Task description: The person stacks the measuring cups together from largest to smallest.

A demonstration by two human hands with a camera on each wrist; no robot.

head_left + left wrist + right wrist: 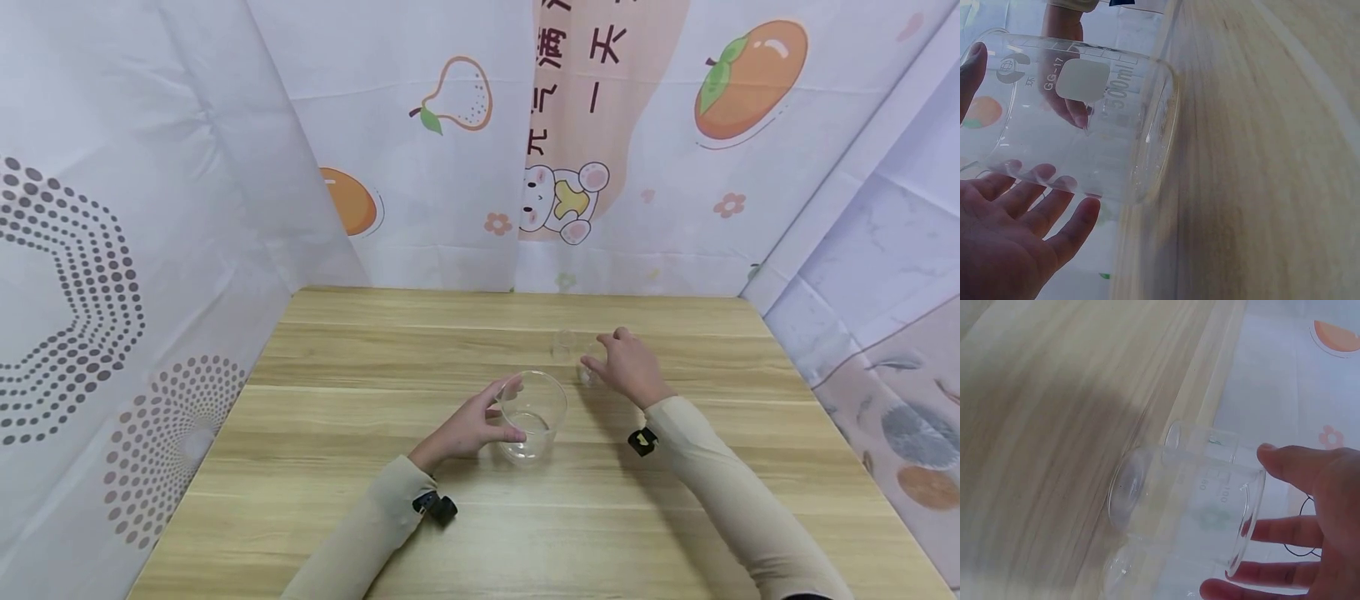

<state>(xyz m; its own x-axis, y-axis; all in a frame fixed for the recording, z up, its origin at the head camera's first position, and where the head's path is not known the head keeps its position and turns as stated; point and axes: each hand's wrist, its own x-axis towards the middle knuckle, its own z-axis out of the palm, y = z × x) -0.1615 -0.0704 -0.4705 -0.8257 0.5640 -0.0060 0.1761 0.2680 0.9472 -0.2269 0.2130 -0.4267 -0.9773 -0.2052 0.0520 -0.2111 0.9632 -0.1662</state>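
A large clear glass beaker [534, 408] marked 500ml stands on the table, tilt unclear. My left hand [472, 423] grips it from the left, thumb on the near side and fingers on the far side; in the left wrist view the fingertips [1088, 209] lie along its wall. My right hand [630, 367] is over a smaller clear beaker [1191, 506], its thumb and spread fingers about the rim. Whether they press the glass is unclear. Another small beaker [564, 343] stands to its left. Part of a third small glass vessel [1129, 575] shows beside them.
The wood-grain table [315, 467] runs back to a printed curtain [420, 192]. More curtain hangs at the left and right sides. Small cameras are strapped to both wrists. All the glassware stands near the middle and back of the table.
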